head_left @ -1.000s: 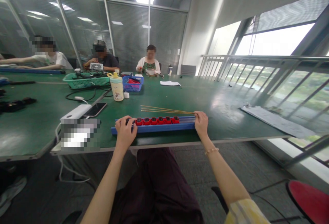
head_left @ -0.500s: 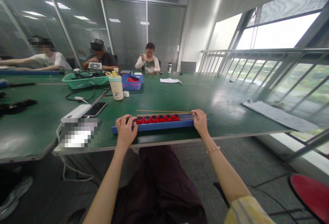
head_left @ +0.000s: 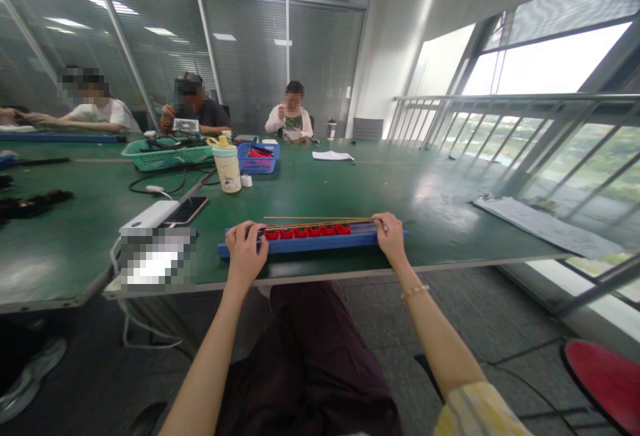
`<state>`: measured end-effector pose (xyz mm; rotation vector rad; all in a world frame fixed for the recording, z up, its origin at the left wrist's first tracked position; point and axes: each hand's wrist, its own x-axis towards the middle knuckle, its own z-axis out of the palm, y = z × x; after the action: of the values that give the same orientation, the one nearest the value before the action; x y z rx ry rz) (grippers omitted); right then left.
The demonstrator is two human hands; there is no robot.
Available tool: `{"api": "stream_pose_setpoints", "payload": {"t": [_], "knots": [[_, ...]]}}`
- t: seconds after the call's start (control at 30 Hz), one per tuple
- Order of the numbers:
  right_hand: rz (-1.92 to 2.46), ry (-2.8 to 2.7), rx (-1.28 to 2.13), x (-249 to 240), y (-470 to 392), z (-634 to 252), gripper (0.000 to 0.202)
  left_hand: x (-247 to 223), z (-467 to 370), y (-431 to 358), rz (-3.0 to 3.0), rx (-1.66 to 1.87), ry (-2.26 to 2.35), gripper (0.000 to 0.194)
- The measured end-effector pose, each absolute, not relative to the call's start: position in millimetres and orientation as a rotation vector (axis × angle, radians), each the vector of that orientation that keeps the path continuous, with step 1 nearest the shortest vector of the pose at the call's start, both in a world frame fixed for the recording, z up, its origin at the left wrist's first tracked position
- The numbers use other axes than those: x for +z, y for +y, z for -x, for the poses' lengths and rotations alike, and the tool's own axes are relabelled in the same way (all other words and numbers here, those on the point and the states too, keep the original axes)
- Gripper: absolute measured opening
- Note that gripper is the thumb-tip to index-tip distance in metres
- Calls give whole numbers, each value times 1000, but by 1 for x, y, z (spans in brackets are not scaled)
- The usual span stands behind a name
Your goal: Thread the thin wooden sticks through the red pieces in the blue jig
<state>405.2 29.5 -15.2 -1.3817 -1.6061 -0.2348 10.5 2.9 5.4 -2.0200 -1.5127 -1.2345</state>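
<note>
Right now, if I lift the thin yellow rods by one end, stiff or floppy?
Probably fairly stiff: the thin yellow rods run nearly straight from the right hand. Likely light, being so slender. They may spread or roll separately, since their far ends sit apart.

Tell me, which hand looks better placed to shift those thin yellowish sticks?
The right hand, most likely: it holds the thin yellowish sticks near their right end. The left hand is on the blue rail near its left end, with no visible grip on the sticks.
</note>
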Motion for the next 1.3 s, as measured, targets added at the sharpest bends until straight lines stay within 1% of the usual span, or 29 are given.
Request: {"api": "stream_pose_setpoints", "payload": {"t": [0.77,1.0,1.3], "knots": [[1363,-1572,-116,-14,25,-407,27,6,-9,1,2091,-1211,-1450,23],[1306,-1531,-66,-12,21,-406,26,5,-10,1,2085,-1212,-1450,25],[1161,-1422,-70,-24,31,-416,24,5,-9,3,2100,-1208,-1417,24]]}}
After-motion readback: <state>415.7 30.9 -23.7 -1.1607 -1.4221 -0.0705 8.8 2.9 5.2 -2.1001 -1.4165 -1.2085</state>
